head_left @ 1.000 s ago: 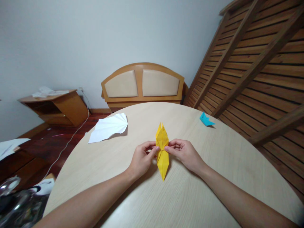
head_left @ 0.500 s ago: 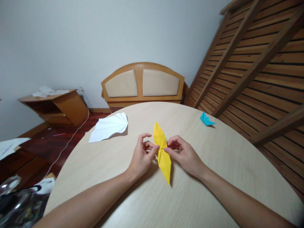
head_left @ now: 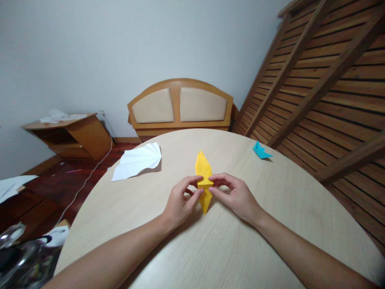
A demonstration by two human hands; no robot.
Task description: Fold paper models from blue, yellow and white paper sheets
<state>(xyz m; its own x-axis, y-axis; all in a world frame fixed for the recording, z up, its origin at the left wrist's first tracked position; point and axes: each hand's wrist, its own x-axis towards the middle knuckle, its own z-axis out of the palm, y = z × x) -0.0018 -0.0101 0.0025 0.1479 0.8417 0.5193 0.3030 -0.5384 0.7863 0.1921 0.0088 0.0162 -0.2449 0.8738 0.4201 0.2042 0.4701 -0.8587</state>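
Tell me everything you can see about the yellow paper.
The yellow paper is a folded, creased piece, long and narrow, tapering at both ends. Its far end looks split into small tips; its near end is a single point. A fold edge crosses its middle. It points away from the person, over the table; whether it touches the top is unclear. The left hand and right hand pinch its opposite sides.

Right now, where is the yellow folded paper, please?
In the head view, the yellow folded paper is just right of centre, held over the table between left hand and right hand.
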